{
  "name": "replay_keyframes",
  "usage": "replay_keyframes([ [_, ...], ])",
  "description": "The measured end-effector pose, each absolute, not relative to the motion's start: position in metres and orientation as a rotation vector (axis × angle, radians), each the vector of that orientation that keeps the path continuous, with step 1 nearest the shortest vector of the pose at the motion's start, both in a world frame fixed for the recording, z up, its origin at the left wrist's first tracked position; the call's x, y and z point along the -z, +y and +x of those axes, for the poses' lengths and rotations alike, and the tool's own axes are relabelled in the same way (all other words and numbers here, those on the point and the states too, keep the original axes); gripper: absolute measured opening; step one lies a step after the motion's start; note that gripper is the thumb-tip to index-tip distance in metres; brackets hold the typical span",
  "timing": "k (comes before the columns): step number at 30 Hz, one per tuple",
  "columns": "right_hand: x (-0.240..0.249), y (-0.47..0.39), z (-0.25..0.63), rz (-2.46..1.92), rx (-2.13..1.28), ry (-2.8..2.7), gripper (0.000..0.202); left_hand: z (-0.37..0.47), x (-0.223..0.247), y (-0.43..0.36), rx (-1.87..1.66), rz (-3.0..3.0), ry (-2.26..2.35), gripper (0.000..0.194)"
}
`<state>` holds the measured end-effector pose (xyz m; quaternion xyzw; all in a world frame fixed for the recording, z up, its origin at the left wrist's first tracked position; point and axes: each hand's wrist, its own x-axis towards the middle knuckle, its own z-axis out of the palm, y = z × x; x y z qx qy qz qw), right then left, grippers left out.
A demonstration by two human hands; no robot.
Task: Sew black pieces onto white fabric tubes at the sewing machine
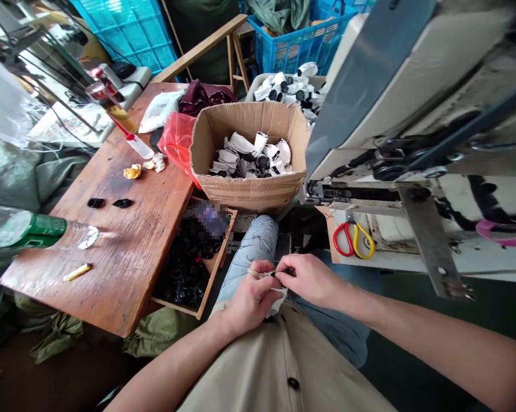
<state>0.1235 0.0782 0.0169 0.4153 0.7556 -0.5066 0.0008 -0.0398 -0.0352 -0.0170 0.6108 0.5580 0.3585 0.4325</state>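
Note:
Above my lap, my left hand (251, 294) is closed on a small white fabric piece (277, 303), part of which shows below the fingers. My right hand (311, 277) meets it fingertip to fingertip, pinching a small black piece (287, 271) at the top of the white one. Whether the two pieces are joined is hidden by my fingers. Just beyond my knee stands a cardboard box (249, 193) holding several white pieces with black ends (264, 153). To the left, an open wooden drawer (217, 264) holds many small black pieces (182, 272).
A wooden table (124, 252) at left bears a green-lidded jar (30, 230), a yellow lighter (77, 272), two black pieces (110, 203) and orange peel (132, 171). A sewing machine (412, 131) overhangs the right side. Red-and-yellow-handled scissors (353, 239) lie beneath it.

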Motion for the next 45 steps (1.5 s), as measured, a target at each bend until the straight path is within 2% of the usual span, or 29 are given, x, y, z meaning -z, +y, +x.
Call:
replay_keyframes([
  [3, -0.004, 0.087, 0.14, 1.05, 2.146, 1.848, 0.029, -0.047, 0.021, -0.035, -0.916, 1.456, 1.347, 0.008],
  [6, 0.008, 0.094, 0.148, 0.978, 2.287, 1.67, 0.038, -0.053, 0.022, -0.034, -0.902, 1.439, 1.285, 0.008],
  [9, 0.014, 0.094, 0.144, 1.089, 2.111, 1.876, 0.031, -0.053, 0.021, -0.032, -0.881, 1.473, 1.241, 0.008],
  [14, 0.01, 0.088, 0.129, 1.151, 1.536, 2.379, 0.018, -0.051, 0.018, -0.028, -0.818, 1.573, 1.232, 0.01],
  [17, 0.002, 0.084, 0.125, 1.133, 1.255, 2.44, 0.013, -0.051, 0.015, -0.026, -0.724, 1.632, 1.276, 0.009],
  [19, -0.004, 0.082, 0.125, 1.072, 1.185, 2.466, 0.016, -0.051, 0.012, -0.025, -0.688, 1.646, 1.308, 0.009],
  [25, -0.024, 0.078, 0.138, 0.821, 1.168, 2.586, 0.03, -0.051, 0.006, -0.027, -0.748, 1.599, 1.397, 0.007],
  [31, -0.036, 0.08, 0.142, 0.749, 1.229, 2.595, 0.017, -0.053, -0.005, -0.014, -0.64, 1.64, 1.385, 0.013],
  [40, -0.033, 0.085, 0.152, 0.768, 1.203, 2.764, 0.019, -0.065, -0.035, 0.019, -0.246, 1.861, 1.192, 0.026],
  [45, -0.045, 0.095, 0.167, 0.703, 1.461, 2.797, 0.017, -0.06, -0.057, 0.055, -0.137, 1.87, 0.949, 0.023],
])
